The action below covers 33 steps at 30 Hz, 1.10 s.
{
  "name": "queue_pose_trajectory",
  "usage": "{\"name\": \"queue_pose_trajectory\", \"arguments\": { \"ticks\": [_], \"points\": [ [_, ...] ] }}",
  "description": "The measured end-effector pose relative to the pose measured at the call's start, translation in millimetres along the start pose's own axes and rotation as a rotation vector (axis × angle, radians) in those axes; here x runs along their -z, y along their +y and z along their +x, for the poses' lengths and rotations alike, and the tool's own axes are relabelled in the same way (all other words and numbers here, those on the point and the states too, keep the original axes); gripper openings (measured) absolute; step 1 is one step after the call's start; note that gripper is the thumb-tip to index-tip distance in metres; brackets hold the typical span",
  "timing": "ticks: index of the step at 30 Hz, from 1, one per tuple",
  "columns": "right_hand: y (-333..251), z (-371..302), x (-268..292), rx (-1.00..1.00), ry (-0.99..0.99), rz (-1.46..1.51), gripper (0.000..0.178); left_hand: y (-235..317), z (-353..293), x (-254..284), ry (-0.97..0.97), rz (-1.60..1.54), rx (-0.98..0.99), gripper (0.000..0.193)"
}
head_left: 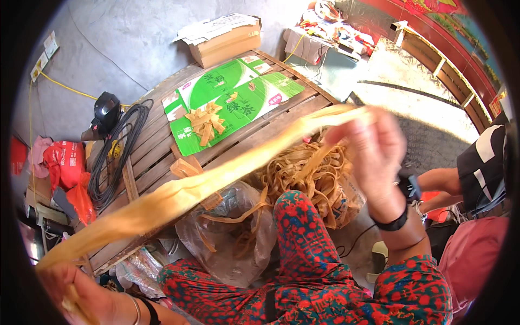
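A long, flat, yellow-tan strip [189, 190] stretches slantwise across the view between my two hands, a little blurred by motion. Its lower left end is gripped in my left hand [89, 295], with a short tail hanging below the fingers. Higher up on the right, my right hand [374, 154] pinches the other end, its fingers smeared. Beneath the right hand lies a tangled heap of similar tan strips [309, 168] in a sack. A clear plastic bag [233, 254] with a few strips in it sits in front of my knee.
On the slatted wooden table [154, 151], a flattened green carton [189, 142] bears a pile of short tan pieces [206, 122]. A cardboard box [227, 46] stands behind. Coiled black cable [108, 168] lies at the left. Another person's arm [439, 187] shows at the right.
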State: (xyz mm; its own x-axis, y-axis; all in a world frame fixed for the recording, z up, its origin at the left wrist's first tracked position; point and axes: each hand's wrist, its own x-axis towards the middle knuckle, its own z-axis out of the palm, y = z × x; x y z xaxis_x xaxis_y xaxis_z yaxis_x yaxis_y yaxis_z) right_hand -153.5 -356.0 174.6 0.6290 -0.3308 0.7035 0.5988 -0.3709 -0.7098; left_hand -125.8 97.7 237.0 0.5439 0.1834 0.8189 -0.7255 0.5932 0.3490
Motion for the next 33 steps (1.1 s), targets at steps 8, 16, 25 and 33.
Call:
{"name": "queue_pose_trajectory", "arguments": {
  "ticks": [8,16,25,33],
  "points": [
    [19.0,101.5,66.4,-0.06,0.015,-0.472,0.026,-108.8,-71.9,-38.8,-0.04,-0.004,0.566,0.033],
    [195.9,36.2,98.0,-0.539,-0.186,-1.147,0.032,-151.7,-125.2,-38.2,-0.193,-0.046,1.214,0.022],
    [240.6,-8.1,120.9,-0.592,-0.3,-1.521,0.026,-154.3,-172.5,11.3,-0.052,-0.429,1.219,0.044],
    [275.9,13.9,111.5,0.069,-0.158,-1.62,0.018,-170.3,-167.1,52.1,-0.065,-0.255,1.128,0.043]
  ]
}}
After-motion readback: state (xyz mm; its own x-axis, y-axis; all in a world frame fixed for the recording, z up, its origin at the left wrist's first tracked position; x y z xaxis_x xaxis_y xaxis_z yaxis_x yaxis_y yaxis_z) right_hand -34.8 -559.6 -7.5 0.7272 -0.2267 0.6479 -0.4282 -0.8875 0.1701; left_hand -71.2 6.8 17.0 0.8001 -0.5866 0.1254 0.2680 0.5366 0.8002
